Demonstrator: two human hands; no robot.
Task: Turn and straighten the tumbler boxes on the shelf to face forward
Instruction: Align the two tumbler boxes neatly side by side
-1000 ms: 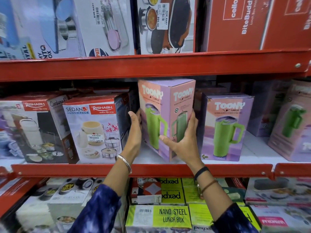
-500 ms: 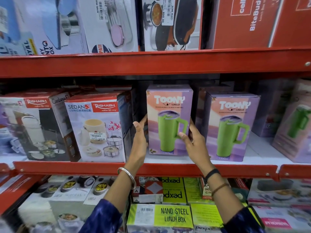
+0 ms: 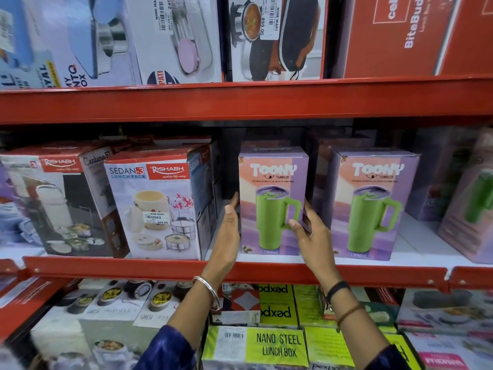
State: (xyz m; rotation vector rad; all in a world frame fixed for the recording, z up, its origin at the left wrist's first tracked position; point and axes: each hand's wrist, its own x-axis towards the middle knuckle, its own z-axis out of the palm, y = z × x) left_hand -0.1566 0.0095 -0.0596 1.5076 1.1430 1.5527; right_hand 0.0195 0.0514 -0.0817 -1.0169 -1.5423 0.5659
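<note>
Shelf [image 3: 240,272]: red metal rack spanning the frame; the middle level runs across the centre, with its red front lip below the boxes.
Upper level: large lunch-box cartons along the top of the frame, among them a red BiteBuddy carton [image 3: 405,33] at upper right.
Sedan-3 lunch pack box [image 3: 152,206]: left of centre on the middle level, turned slightly so its right side shows.
Held tumbler box [image 3: 273,200]: purple and peach, marked Toony Tumbler, with a green mug pictured; it stands upright in the centre of the frame, front face forward.
Second tumbler box [image 3: 372,204]: just right of the held one, same design, upright and facing forward, a narrow gap between them.
Further tumbler box [image 3: 469,209]: at the right edge, blurred, angled away.
Left hand [image 3: 230,231]: flat against the left side of the held tumbler box, fingers extended; the grip is loose and open.
Right hand [image 3: 310,232]: at the box's lower right edge, thumb on the front face, fingers round the side; the grip lightly clasps that edge.
Nano Steel lunch box [image 3: 277,345]: yellow-green pack at lower centre.
</note>
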